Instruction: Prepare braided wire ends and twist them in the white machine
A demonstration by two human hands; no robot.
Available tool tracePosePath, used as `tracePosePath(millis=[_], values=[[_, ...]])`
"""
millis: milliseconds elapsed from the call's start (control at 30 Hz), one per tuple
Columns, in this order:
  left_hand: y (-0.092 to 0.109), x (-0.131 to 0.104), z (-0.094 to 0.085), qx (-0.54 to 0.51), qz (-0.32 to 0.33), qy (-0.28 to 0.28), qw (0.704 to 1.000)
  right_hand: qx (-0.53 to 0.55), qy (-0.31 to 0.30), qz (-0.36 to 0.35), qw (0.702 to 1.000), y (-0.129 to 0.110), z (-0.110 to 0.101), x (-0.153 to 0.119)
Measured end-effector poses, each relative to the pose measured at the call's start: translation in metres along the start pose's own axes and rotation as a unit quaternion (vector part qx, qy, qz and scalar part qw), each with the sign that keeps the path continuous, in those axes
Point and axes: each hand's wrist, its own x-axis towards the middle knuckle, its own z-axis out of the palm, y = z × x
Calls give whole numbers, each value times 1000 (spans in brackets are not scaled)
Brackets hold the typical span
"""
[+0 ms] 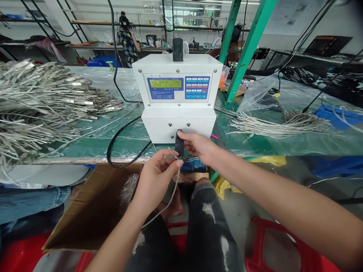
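A white machine with a small display and keypad stands in front of me at the table's front edge. From its lower front hangs a black cylindrical part. My right hand has its thumb and fingers closed on that black part. Just left of and below it, my left hand pinches a grey-white cable between thumb and fingers. Thin wire ends fan out at the top of the cable, beside the black part. The cable's other end trails down over my lap.
A big pile of cables with metal ends covers the table's left. Another cable bundle lies on the right. Below the edge are a cardboard box and a red stool. A green post rises behind; two people work farther back.
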Motion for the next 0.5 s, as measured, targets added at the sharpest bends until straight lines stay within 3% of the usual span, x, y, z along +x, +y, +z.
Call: tracePosePath(millis=[500], values=[[-5, 0, 6, 5, 35, 46, 998, 5, -10, -28, 1000, 2, 0, -3]])
